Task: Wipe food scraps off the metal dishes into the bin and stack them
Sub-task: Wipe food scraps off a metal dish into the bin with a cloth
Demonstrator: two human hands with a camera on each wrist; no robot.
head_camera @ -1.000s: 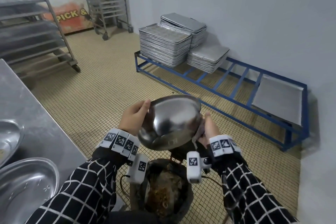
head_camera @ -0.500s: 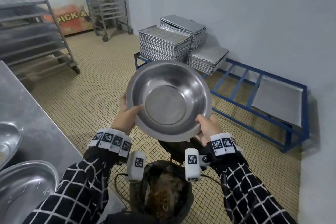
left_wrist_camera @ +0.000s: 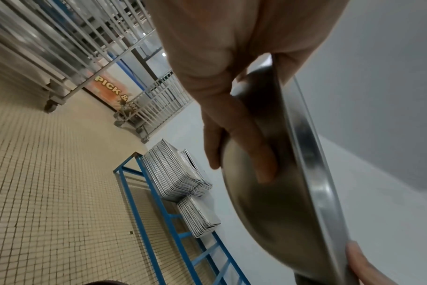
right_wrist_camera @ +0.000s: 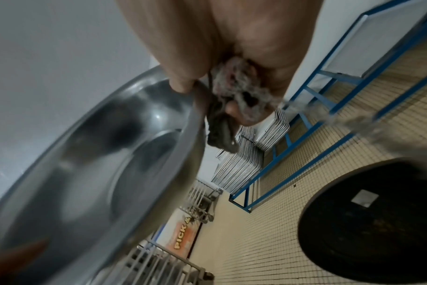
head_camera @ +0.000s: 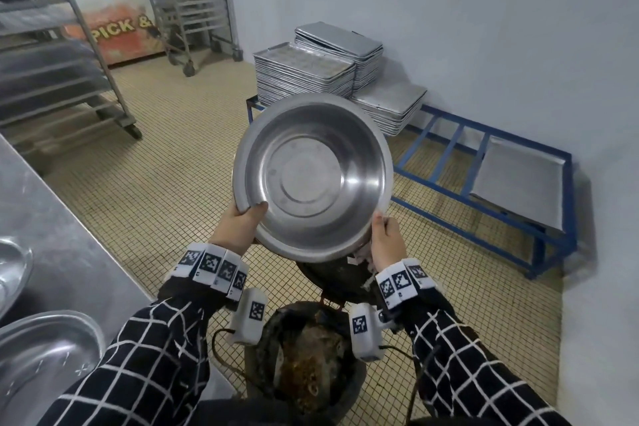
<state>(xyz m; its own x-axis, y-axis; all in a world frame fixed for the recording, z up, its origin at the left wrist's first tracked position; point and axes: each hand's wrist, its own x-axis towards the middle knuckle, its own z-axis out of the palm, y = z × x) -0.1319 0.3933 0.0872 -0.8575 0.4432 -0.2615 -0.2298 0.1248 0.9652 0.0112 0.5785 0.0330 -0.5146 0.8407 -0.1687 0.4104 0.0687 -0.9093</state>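
A round metal bowl (head_camera: 313, 176) is held up in front of me, its clean inside facing the head camera. My left hand (head_camera: 242, 225) grips its lower left rim, thumb inside and fingers (left_wrist_camera: 251, 138) spread on the back (left_wrist_camera: 268, 202). My right hand (head_camera: 385, 239) pinches the lower right rim (right_wrist_camera: 190, 119) and also holds a grey, dirty rag (right_wrist_camera: 234, 96) behind it. Below the bowl stands the dark bin (head_camera: 311, 356) with brown food scraps, its black lid (right_wrist_camera: 368, 217) beside it on the floor.
A steel counter (head_camera: 52, 225) runs along the left with two more metal dishes (head_camera: 41, 356) on it. A blue floor rack (head_camera: 449, 169) by the wall carries stacks of metal trays (head_camera: 304, 76). Wheeled tray racks (head_camera: 52, 55) stand at the back left on the tiled floor.
The bowl has turned from tipped over the bin, underside toward me, to raised with its inside facing me. Both hands rose with it and shifted to the lower rim.
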